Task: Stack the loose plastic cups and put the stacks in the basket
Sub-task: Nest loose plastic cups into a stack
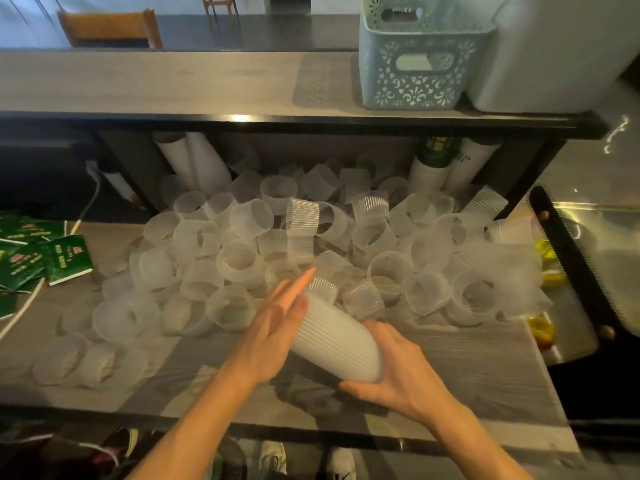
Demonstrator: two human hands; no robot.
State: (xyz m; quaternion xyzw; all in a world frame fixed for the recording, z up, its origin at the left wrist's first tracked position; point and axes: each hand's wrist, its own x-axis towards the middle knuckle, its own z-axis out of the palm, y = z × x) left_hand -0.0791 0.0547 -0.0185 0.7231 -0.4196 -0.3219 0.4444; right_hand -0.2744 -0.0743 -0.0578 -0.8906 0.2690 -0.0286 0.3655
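Right hand (391, 372) grips one stack (332, 337), flat left hand (273, 327) steadying; loose cups (242, 261) crowd mid-frame; upper-right basket (415, 74) seemingly near-empty.

Premises: café or drinks-shop service counter.
Disposable cups (242, 261) heaped on the surface (450, 358); sleeved cup tubes (204, 161) under a raised shelf (173, 84); dining chair (110, 29) beyond.

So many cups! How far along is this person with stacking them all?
Early to midway, it seems. Done: one long stack of cups is built. In hand: the right hand grips its wide end while the left hand rests flat along its side. Left: a big pile of loose cups covers the counter, and the basket on the shelf shows no stacks from here.
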